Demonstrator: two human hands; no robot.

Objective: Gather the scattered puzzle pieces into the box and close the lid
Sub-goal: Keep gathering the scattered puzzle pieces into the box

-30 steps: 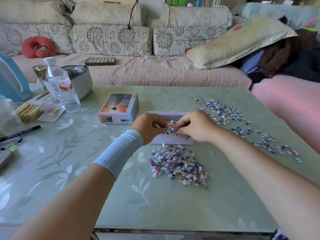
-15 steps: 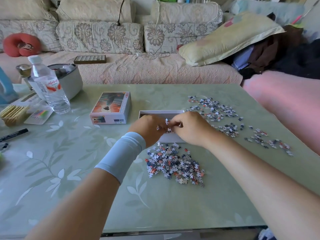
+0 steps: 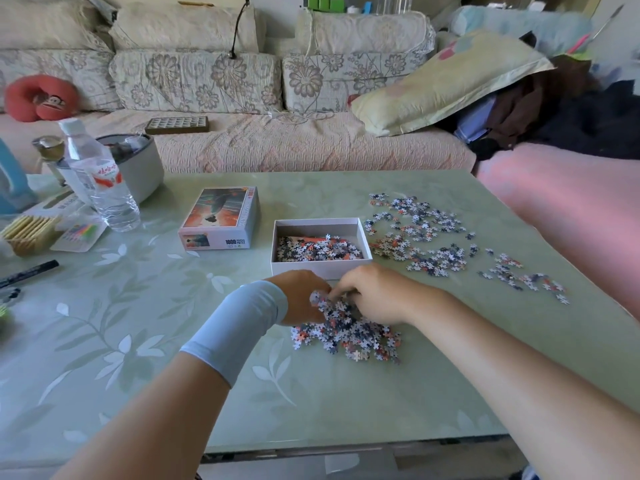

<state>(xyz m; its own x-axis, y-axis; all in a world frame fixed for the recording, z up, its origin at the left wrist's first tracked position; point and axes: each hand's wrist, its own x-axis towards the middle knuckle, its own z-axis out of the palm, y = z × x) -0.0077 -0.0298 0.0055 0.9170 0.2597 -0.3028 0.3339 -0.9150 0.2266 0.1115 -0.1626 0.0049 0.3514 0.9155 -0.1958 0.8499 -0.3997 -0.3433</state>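
From the head camera, both hands meet over the far edge of the near pile [image 3: 346, 336] of puzzle pieces on the green counter [image 3: 207, 382]. The left hand [image 3: 300, 301], with a pale blue band on its wrist, has its fingers curled round a clump of pieces. The right hand [image 3: 375, 295] faces it, its fingers bent down into the same pile, and the two hands are almost touching.

Just beyond them stands the open box [image 3: 304, 269], partly filled with pieces. Its lid [image 3: 221, 219] lies picture side up just to the left of the box, apart from it. To the right of the box a wide scatter [image 3: 417, 233] of pieces covers the counter, trailing off into a thinner scatter [image 3: 523, 277] nearer the right edge.

A water bottle [image 3: 100, 181] stands at the far left.
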